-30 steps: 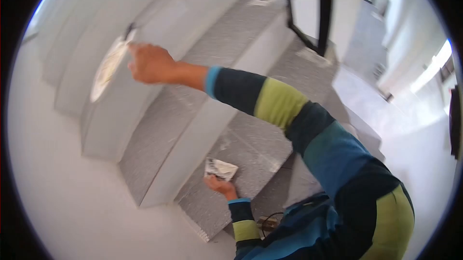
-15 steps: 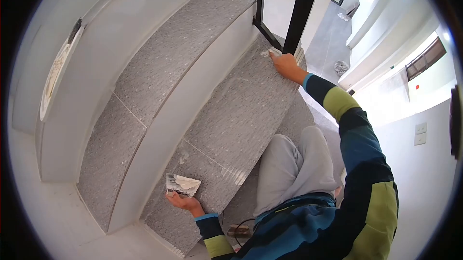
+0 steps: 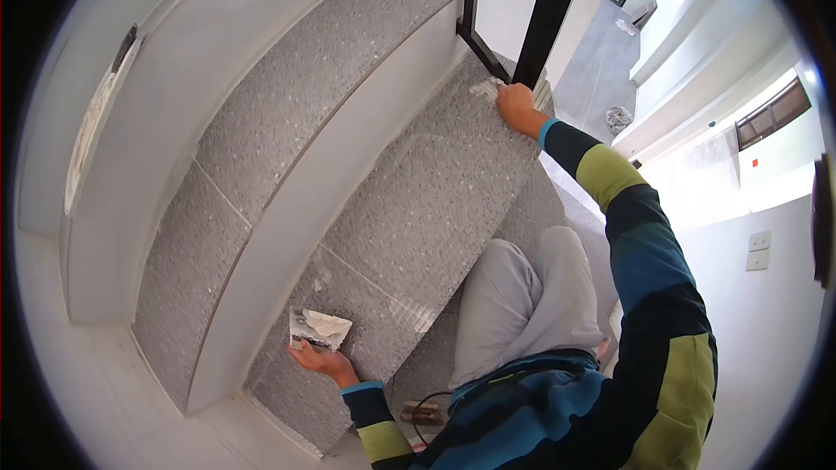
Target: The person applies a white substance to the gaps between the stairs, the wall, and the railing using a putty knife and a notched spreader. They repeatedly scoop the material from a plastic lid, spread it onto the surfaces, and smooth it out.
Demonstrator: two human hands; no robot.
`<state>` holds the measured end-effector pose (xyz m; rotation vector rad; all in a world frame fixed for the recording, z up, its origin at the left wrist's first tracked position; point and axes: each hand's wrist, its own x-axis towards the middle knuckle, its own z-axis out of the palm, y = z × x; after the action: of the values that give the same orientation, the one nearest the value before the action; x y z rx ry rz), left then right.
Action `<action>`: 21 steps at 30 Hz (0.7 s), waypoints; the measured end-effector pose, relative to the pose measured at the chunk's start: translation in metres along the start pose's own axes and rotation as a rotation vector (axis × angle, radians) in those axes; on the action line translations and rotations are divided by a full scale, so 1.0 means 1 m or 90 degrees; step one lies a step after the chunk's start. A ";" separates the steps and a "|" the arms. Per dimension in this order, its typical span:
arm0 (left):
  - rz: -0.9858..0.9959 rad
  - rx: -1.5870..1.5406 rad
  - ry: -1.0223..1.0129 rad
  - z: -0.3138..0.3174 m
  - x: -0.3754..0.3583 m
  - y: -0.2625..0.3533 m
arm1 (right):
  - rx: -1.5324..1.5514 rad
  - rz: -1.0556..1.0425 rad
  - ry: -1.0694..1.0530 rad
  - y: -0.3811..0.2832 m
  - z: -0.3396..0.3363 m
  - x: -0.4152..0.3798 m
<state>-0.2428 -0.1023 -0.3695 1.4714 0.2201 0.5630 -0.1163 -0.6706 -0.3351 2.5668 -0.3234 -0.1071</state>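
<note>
My left hand (image 3: 322, 360) is closed around the underside of a flat plate (image 3: 318, 328) that carries pale paste, above the lower end of the grey speckled stair tread (image 3: 427, 182). At the tread's far end, my right hand (image 3: 519, 109) is closed beside the base of a black railing post (image 3: 547, 13). Whatever is in its fingers is too hidden to name. White paste (image 3: 488, 89) is smeared on the tread next to that hand.
A higher curved step (image 3: 287, 78) rises on the left. A long paste-covered board (image 3: 91, 135) leans against the riser there. A tool with a brown part (image 3: 421, 413) lies near my clothing. Wall switches (image 3: 758, 250) are at the right.
My right hand has shifted slightly at the post base, its fingers now tucked in closer to it. The view has moved a little, and the left hand still holds the plate.
</note>
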 end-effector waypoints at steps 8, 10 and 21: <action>0.001 -0.029 0.009 0.004 0.000 0.002 | 0.026 -0.069 0.014 0.006 -0.024 -0.015; 0.003 -0.037 0.013 0.007 -0.001 0.005 | 0.068 -0.062 0.010 0.003 -0.037 -0.016; -0.333 -0.284 -0.158 0.050 -0.025 0.054 | 0.773 -0.397 -0.033 -0.044 -0.180 -0.207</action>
<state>-0.2525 -0.1580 -0.3167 0.9801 0.2525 -0.0029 -0.2822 -0.4906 -0.2036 3.7712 0.6204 -0.2650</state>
